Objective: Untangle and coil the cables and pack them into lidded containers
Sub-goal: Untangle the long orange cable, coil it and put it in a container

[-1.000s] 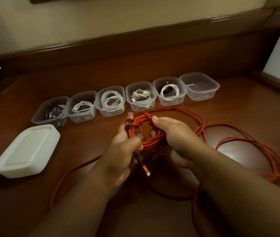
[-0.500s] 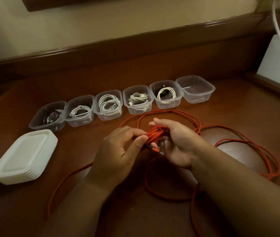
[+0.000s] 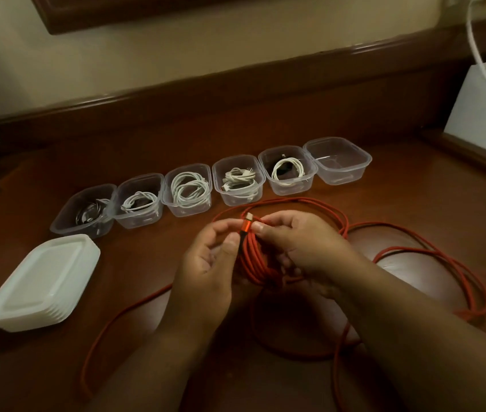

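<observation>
Both hands hold a coiled orange cable (image 3: pixel 253 257): the left hand (image 3: pixel 206 263) pinches its connector (image 3: pixel 245 226), the right hand (image 3: pixel 304 248) grips the loops.

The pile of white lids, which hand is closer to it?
Left. The left hand is just right of the stack of lids, gripping the orange cable; the right hand sits beyond it, farther right.

I have both forearms reaching forward, my left hand (image 3: pixel 206 257) and right hand (image 3: pixel 304 248) close together at centre, fingers curled, fingertips nearly meeting.
</observation>
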`<action>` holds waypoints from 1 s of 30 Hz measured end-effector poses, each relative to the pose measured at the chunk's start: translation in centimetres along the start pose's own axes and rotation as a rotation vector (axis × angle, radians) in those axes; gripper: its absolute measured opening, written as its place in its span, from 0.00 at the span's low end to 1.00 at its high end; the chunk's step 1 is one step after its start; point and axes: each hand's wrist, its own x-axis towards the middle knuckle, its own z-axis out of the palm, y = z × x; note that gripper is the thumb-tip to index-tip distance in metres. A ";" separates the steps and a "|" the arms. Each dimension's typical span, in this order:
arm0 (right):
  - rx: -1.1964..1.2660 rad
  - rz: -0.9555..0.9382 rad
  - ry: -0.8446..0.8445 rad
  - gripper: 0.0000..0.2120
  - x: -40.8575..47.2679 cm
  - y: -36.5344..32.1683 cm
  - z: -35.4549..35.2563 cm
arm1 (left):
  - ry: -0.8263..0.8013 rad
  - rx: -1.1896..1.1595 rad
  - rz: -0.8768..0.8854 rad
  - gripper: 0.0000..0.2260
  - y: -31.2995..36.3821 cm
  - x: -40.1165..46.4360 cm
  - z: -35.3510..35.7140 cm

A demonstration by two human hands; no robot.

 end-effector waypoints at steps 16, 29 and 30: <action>-0.733 -0.407 -0.110 0.12 1.0 1.7 0.5 | 0.137 -0.158 -0.419 0.13 -1.5 1.8 -0.8; -0.610 -0.339 -0.066 0.09 0.6 1.0 0.2 | 0.045 0.242 -0.111 0.08 -1.8 2.0 -1.6; -0.630 -0.356 -0.042 0.09 0.7 1.2 0.5 | 0.048 0.242 -0.108 0.08 -1.9 2.1 -1.6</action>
